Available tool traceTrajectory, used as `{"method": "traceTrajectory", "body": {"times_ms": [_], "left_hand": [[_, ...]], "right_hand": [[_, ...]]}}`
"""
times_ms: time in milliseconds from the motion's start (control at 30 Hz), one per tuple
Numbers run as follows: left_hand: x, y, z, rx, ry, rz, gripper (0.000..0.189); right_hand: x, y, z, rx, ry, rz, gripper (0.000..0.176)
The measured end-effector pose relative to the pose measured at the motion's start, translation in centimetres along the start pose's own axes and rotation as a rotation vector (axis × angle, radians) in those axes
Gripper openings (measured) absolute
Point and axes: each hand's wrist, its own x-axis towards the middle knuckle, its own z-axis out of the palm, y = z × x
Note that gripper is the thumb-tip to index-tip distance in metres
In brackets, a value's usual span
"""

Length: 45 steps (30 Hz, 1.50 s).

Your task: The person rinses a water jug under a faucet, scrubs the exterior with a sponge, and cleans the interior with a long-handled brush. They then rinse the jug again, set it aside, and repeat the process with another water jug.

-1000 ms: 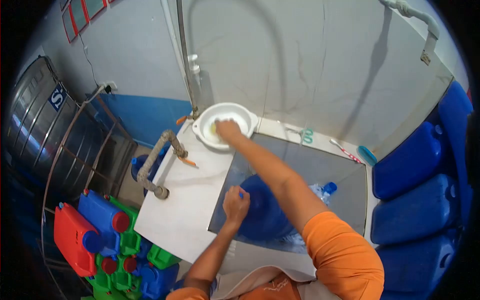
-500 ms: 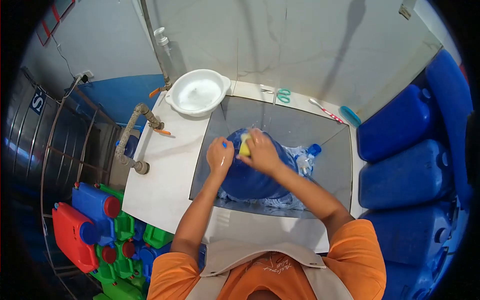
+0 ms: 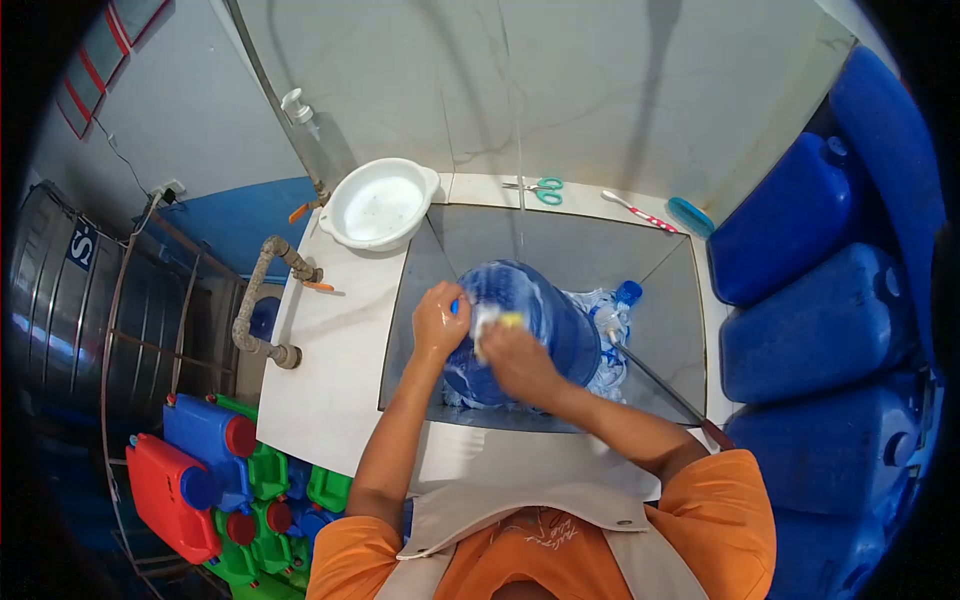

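I watch the left hand (image 3: 437, 325) curled tight around a blue plastic piece (image 3: 455, 307), the right hand (image 3: 518, 366) clamped on a yellow sponge (image 3: 512, 320) against the blue water jug (image 3: 562, 330) in the gray sink (image 3: 590, 242).

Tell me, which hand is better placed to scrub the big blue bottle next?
Probably the right: the right hand holds a yellow sponge at the blue bottle, while the left hand is closed around a small blue piece.

Teal-handled scissors (image 3: 535, 187) lie at one o'clock, a red-and-white brush (image 3: 645, 214) at two, blue jerrycans (image 3: 815, 325) around three, a red jerrycan (image 3: 165, 492) at eight, a metal tank (image 3: 60, 320) at nine.
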Motion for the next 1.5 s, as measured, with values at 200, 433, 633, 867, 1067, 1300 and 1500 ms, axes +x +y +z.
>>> {"method": "traceTrajectory", "body": {"times_ms": [200, 433, 633, 867, 1067, 1300, 1500], "left_hand": [[-1.0, 5.4, -1.4, 0.037, 0.106, -0.45, 0.018], [-1.5, 1.2, -0.1, 0.03, 0.14, -0.192, 0.011], [-2.6, 3.8, -1.5, 0.001, 0.229, 0.066, 0.01], [-3.9, 1.3, 0.2, 0.195, 0.155, -0.569, 0.022], [-1.8, 6.8, -2.4, 0.015, -0.057, -0.081, 0.028], [-3.0, -1.8, 0.2, -0.072, 0.068, -0.546, 0.024], [-2.8, 5.5, -2.9, -0.025, -0.06, -0.017, 0.031]], "right_hand": [[3.6, 7.8, 0.5, -0.033, 0.14, 0.09, 0.026], [-2.4, 1.8, -0.7, 0.296, 0.043, -0.175, 0.022], [1.4, 13.8, 3.8, 0.567, -0.005, 0.386, 0.024], [-7.5, 7.0, 8.2, 1.22, 0.577, 1.323, 0.027], [-3.1, 20.2, 8.8, 0.828, -0.197, 0.647, 0.024], [-13.6, 9.7, 14.0, 0.334, 0.383, 1.026, 0.029], [-3.2, 18.9, 9.5, 0.849, 0.078, 0.59, 0.031]]}}
